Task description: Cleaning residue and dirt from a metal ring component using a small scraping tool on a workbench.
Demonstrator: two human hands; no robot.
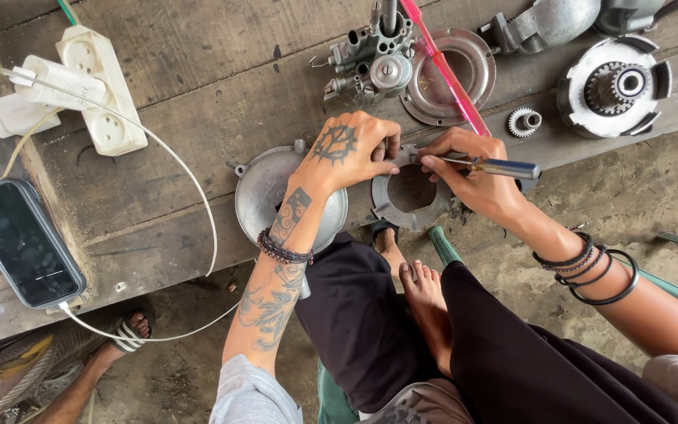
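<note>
At the bench edge, right hand [476, 184] grips a screwdriver [500, 167]

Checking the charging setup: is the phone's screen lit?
No, the phone lies on the wooden bench with a dark screen, a white cable plugged in.

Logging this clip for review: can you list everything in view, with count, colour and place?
ring-shaped metal plate: 1, grey, bench front edge, under both hands
round metal cover: 1, grey, beneath the left wrist
screwdriver: 1, metal shaft, dark blue handle, in the right hand
carburettor: 1, grey, bench top centre
pink tool: 1, lying across a shallow metal dish
small gear: 1, silver, right of dish
clutch assembly: 1, silver, bench right
power strip: 1, white, top left, chargers plugged in
phone: 1, black, left edge, on a white cable
another person's sandalled foot: 1, lower left
left hand: tattooed, on the plate
right hand: gripping the screwdriver
</note>
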